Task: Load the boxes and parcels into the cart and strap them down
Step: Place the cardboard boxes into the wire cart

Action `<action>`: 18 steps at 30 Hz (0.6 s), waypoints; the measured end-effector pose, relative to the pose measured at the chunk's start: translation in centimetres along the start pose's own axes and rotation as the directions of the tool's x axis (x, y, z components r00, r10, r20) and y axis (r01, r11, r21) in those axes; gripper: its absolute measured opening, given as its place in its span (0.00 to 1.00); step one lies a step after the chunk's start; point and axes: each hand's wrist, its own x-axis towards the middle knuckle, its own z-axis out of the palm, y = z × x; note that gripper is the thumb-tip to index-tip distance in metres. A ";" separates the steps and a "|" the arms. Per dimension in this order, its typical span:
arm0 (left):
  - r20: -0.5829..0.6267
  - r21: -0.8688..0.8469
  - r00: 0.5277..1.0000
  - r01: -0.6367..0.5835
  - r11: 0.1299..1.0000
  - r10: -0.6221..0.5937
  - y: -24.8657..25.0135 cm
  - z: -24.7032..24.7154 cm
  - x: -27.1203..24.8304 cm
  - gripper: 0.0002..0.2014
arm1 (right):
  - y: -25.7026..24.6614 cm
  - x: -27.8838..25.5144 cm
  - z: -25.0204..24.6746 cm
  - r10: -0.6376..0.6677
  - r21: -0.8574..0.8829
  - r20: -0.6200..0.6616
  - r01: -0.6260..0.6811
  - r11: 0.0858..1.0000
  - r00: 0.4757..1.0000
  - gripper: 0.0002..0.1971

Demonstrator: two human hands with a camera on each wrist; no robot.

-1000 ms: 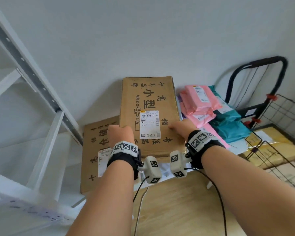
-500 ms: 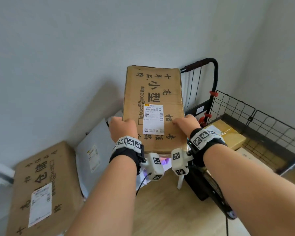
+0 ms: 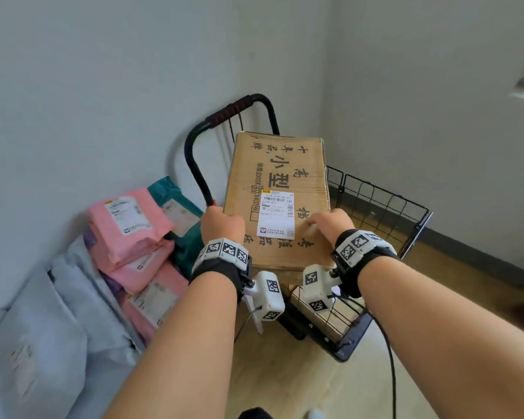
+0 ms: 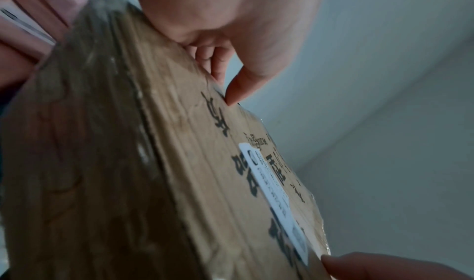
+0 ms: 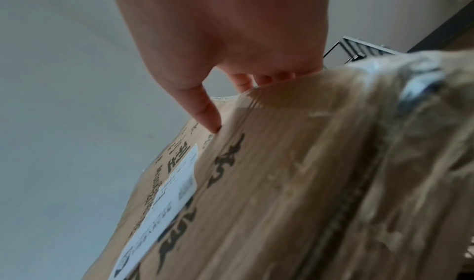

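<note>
Now the cardboard box [image 3: 277, 201], which half a second ago was carried in front of the bare wall with the cart off at about 3 o'clock, is held directly over the wire cart [image 3: 381, 207], its far edge against the black handle loop [image 3: 194, 164] at 12 o'clock. From this it may be judged that the carry is nearly over and that lowering into the basket is the step in hand; strapping has not been started. Other brown boxes can already be made out inside the basket beneath the near edge.

The left hand [image 3: 222, 226] is clamped on the box's left edge, thumb on top and fingers curled under, as is confirmed in the left wrist view [image 4: 225, 31]. The right hand [image 3: 333, 223] is clamped on the right edge in the same way [image 5: 231, 31].

The box is flat, rectangular and made of creased corrugated board, with glossy clear tape along its edges, black printed characters, and a white shipping label [image 3: 277, 214] stuck near its middle. At about 9 o'clock on the floor, soft pink mailers [image 3: 127, 225], teal mailers [image 3: 167, 192] and pale grey poly bags [image 3: 43, 328] are piled against the wall, smooth and pillowy. The cart is formed of thin black wire grid, with a ribbed dark-red grip on the handle.
</note>
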 end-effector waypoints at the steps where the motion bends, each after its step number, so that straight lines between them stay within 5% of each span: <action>1: 0.042 0.014 0.999 0.002 1.000 -0.002 0.5 1.2 0.1 0.13 | 0.3 0.6 -0.9 0.020 -0.002 -0.015 -0.021 1.000 1.000 0.20; 7: 0.288 0.174 0.958 -0.034 0.984 -0.018 3.0 8.2 1.8 0.19 | 2.1 4.6 -5.0 0.159 -0.002 -0.112 -0.160 0.987 0.981 0.11; 14: 0.549 0.349 0.832 -0.143 0.926 -0.079 4.5 16.3 5.5 0.04 | 3.0 9.3 -7.7 0.316 0.000 -0.201 -0.322 0.947 0.927 0.09; 18: 0.644 0.420 0.754 -0.208 0.883 -0.129 4.3 19.9 7.9 0.12 | 3.3 11.9 -7.9 0.404 -0.067 -0.239 -0.430 0.900 0.883 0.09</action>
